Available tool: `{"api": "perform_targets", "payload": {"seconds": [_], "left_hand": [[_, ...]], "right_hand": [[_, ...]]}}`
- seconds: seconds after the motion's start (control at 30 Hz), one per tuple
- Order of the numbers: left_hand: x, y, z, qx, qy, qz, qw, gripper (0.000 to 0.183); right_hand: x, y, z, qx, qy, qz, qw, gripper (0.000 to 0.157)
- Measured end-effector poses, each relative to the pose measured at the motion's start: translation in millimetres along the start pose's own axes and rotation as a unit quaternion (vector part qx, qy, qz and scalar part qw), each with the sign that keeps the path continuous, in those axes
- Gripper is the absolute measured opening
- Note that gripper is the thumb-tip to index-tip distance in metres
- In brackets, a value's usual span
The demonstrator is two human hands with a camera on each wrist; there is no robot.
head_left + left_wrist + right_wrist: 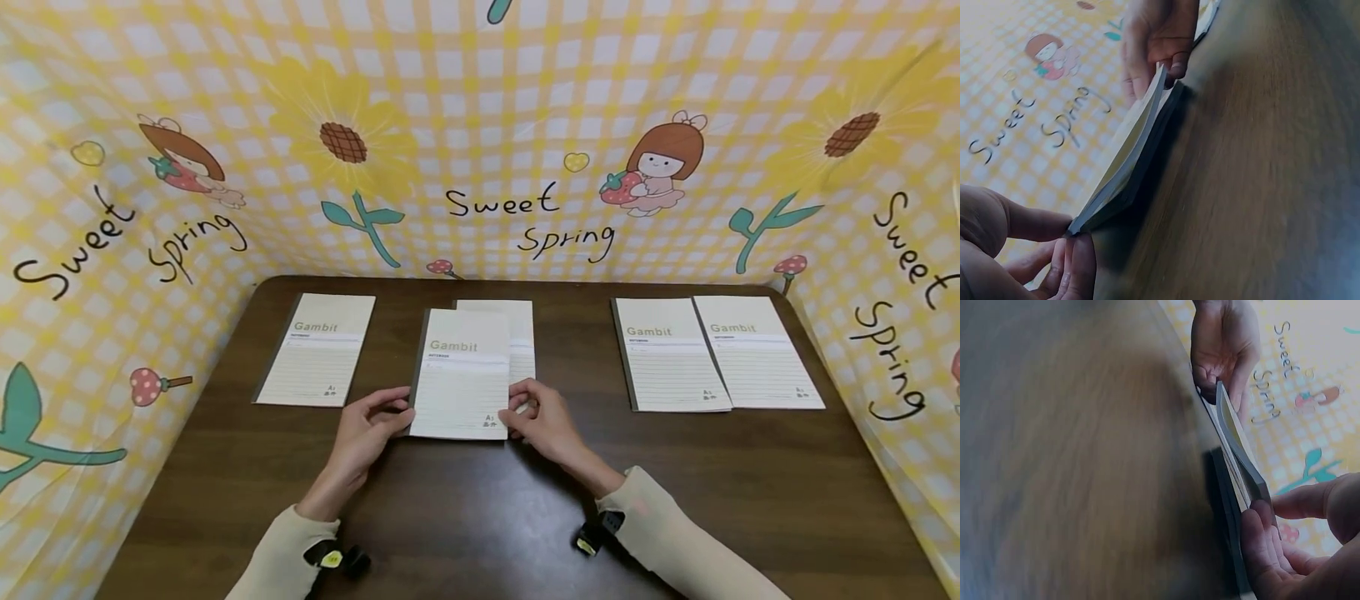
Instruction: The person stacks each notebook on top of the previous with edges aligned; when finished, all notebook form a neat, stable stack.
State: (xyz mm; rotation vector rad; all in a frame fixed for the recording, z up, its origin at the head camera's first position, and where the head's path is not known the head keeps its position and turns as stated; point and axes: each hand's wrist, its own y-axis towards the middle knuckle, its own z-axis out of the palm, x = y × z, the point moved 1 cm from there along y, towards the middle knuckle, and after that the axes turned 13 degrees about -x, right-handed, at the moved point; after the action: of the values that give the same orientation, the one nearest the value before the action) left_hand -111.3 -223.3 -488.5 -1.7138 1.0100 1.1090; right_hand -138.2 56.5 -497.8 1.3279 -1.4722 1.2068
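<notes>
Both hands hold a white Gambit notebook [459,396] with a dark spine, one hand at each long side. My left hand [367,433] pinches the spine side near the lower corner, thumb on top and fingers beneath. On the opposite edge, my right hand [546,421] pinches it the same way. In the left wrist view the notebook [1119,153] is raised off the table, its pages slightly parted. Behind it a second notebook [522,333] lies on the table, partly hidden by the held one. The right wrist view shows the held notebook [1241,447] edge-on.
One matching notebook [315,350] lies on the left of the dark wooden table [480,533]. Two more, a notebook [667,354] and its neighbour [757,354], lie side by side at the right. A yellow checked cloth [480,108] surrounds the table's back and sides.
</notes>
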Motion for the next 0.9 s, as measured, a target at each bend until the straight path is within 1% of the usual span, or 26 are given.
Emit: {"api": "perform_targets", "payload": {"seconds": [0.13, 0.23, 0.33, 0.4, 0.47, 0.6, 0.77, 0.9], "left_hand": [[-3.1, 7.5, 17.5, -0.001, 0.009, 0.024, 0.9997, 0.04], [-5.0, 10.8, 28.9, -0.009, 0.041, 0.051, 0.9978, 0.038], [-6.3, 12.3, 37.9, -0.021, 0.072, 0.069, 0.9948, 0.037], [-6.8, 13.6, 43.4, -0.025, 0.076, 0.075, 0.9939, 0.037], [-6.5, 16.0, 48.3, -0.026, 0.073, 0.082, 0.9936, 0.036], [-5.3, 20.3, 56.0, -0.03, 0.071, 0.107, 0.9913, 0.035], [-2.7, 22.9, 61.3, -0.048, 0.078, 0.142, 0.9856, 0.032], [-0.2, 23.3, 62.2, -0.052, 0.079, 0.153, 0.9836, 0.032]], "right_hand": [[-0.2, 5.7, -10.8, -0.03, -0.003, -0.002, 1.0, 0.03], [-2.1, 8.9, -18.1, -0.038, 0.008, -0.003, 0.999, 0.032], [-4.4, 11.5, -24.3, -0.038, 0.015, -0.007, 0.999, 0.033], [-5.6, 13.8, -27.6, -0.043, 0.01, -0.01, 0.999, 0.032], [-6.9, 16.8, -30.2, -0.05, -0.005, -0.016, 0.999, 0.032], [-6.4, 21.8, -34.3, -0.065, -0.048, -0.023, 0.997, 0.034], [-5.5, 24.9, -37.2, -0.069, -0.089, -0.033, 0.993, 0.036], [-7.6, 25.2, -37.2, -0.071, -0.103, -0.048, 0.991, 0.036]]}}
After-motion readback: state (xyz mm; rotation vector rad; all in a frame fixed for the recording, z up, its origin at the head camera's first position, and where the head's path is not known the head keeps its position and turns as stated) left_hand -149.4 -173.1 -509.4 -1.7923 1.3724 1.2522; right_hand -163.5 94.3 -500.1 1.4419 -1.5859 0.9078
